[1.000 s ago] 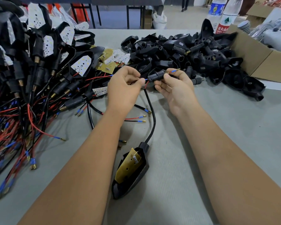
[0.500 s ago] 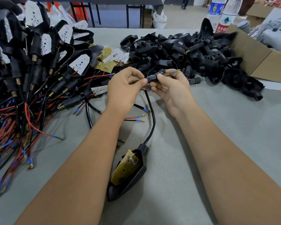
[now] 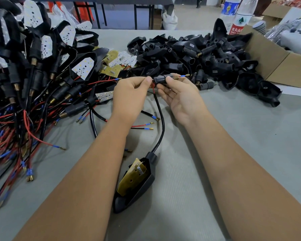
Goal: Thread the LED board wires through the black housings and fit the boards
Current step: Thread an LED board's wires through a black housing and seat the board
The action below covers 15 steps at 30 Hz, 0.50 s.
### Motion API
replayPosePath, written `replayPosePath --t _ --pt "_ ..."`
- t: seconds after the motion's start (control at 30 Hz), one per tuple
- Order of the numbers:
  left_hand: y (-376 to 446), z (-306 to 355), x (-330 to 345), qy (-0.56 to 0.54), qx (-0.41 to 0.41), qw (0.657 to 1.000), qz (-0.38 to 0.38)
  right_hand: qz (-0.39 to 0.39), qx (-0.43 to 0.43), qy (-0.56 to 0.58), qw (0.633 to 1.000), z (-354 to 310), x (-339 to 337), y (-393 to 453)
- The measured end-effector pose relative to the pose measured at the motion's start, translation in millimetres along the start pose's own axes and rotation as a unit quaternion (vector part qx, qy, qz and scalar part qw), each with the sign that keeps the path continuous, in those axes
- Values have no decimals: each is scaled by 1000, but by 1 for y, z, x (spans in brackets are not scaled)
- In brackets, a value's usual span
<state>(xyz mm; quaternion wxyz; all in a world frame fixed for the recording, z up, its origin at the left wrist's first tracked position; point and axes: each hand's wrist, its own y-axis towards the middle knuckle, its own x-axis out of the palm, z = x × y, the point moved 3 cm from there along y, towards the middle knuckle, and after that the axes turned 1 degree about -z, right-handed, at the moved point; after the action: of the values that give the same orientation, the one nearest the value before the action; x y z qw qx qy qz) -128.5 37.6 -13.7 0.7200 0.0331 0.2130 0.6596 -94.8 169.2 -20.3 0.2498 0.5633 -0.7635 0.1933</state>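
You are working at a grey table (image 3: pixel 241 153) in a workshop, with chair legs and a bare floor visible beyond its far edge. To your left a deep tangle of finished units (image 3: pixel 33 75) spreads across the table, black housings with white boards showing and red and black wires trailing toward you. Straight ahead, behind your hands, lies a heap of empty black housings (image 3: pixel 189 53), and a few loose boards (image 3: pixel 118 61) sit between the two piles. A cardboard box (image 3: pixel 276 63) stands at the right, with two plastic bottles (image 3: pixel 236 16) behind the heap.

Your left hand (image 3: pixel 129 98) is closed, thumb and forefinger pinching the red wire (image 3: pixel 153 87) just where it enters the small black sleeve (image 3: pixel 161 79). Your right hand (image 3: pixel 179 94) grips that sleeve between thumb and fingers, palm turned up. A brass spring tip with a blue-ended lead (image 3: pixel 182 76) sticks out of the sleeve's right end. From the sleeve a black cable (image 3: pixel 161 122) curves down toward you to the housing with a yellow board (image 3: pixel 134 183), which lies flat on the table between your forearms (nothing touches it but the cable).

Compared with a second ago, your hands sit slightly further apart, the lead pokes out further past the sleeve, and the housing near you has shifted a little to the left.
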Motion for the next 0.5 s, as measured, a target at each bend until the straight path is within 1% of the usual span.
replayPosePath --t 0.13,0.3,0.37,0.5 --pt "2 0 0 3 -2 1000 -13 10 -1 -5 1000 0 0 0" --pt "6 -5 -8 -71 -42 997 10 13 -1 -3 1000 -1 0 -1" --pt "6 -6 -9 -81 -36 996 11 3 1 -2 1000 -1 0 -1" --pt "4 -5 -4 -83 -22 996 -13 -17 5 -9 1000 1 1 -1"
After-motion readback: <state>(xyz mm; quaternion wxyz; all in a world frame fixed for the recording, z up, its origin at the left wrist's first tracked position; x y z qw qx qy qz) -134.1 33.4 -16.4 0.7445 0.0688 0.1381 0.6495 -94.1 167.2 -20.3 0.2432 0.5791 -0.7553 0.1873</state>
